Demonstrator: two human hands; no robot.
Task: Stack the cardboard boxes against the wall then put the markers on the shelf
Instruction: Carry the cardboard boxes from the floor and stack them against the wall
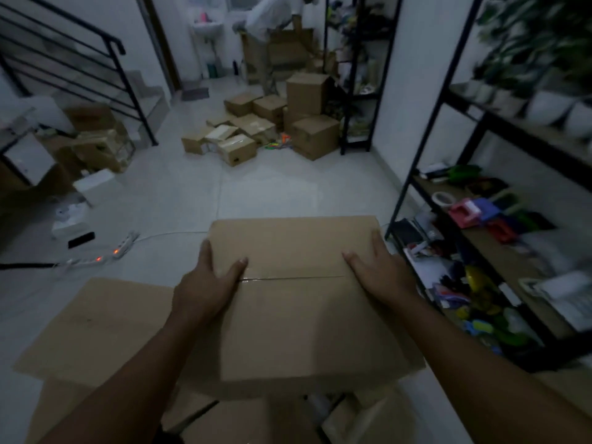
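Floor [272, 193] is lying open ahead; left hand [205, 283] and right hand [381, 274] are gripping the taped cardboard box [298, 302] by its sides.

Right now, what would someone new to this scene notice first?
First, the big taped cardboard box front and centre, with the left hand and right hand pressed on its top. Beyond it, a jumble of smaller boxes lies on the floor by a black shelf, bright markers scattered among them.
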